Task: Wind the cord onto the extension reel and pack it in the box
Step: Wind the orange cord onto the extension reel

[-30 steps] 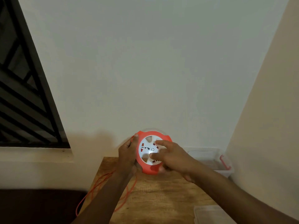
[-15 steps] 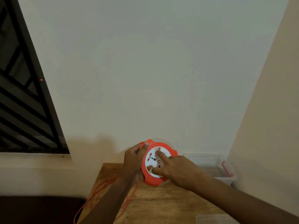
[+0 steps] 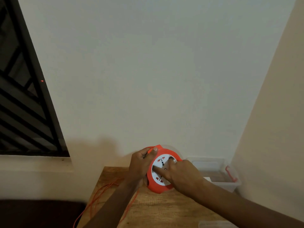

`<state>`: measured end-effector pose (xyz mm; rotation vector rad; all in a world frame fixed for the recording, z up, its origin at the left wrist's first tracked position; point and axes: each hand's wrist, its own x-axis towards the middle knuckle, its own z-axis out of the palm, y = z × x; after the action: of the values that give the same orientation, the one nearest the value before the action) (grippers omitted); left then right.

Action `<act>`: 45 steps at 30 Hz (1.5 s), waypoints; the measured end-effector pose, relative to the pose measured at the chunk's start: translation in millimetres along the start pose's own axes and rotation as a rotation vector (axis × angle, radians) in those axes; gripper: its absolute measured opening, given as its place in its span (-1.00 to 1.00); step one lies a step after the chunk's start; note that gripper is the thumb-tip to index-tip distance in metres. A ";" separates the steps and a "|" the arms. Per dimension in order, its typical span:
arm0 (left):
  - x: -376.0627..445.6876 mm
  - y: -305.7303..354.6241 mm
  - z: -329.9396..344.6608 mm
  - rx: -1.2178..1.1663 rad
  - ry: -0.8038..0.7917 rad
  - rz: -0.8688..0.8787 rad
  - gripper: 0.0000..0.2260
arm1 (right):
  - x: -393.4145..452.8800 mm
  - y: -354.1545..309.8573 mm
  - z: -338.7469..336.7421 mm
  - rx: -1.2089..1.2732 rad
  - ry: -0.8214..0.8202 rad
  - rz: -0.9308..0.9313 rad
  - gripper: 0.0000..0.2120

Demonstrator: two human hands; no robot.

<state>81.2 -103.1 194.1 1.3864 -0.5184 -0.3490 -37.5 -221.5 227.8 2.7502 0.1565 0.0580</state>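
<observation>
Reel sits clamped in left hand, right hand fingers pressing its white face.

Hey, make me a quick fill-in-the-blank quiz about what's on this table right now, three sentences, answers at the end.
1. The extension reel has an orange rim and a ____ centre face.
2. The left hand grips the reel's rim while the ____ hand's fingers press on its face.
3. The loose orange cord trails off the ____ edge of the wooden table, opposite the clear box.

Answers: white; right; left
</observation>
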 end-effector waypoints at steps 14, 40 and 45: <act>9.2 10.2 -2.5 -0.146 0.114 -0.032 -0.84 | 9.1 -4.5 -28.3 2.006 -0.089 0.812 -0.29; 13.7 3.8 -2.7 -0.028 0.061 -0.015 -0.89 | 8.3 4.4 19.0 0.136 0.055 0.124 -0.07; 12.0 5.0 -2.3 -0.096 0.075 -0.056 -0.88 | 8.8 10.2 9.5 0.115 0.085 0.104 -0.14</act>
<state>92.1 -106.7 200.5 1.3173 -0.3968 -0.3621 -27.2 -233.4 223.0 2.8701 0.0405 0.2007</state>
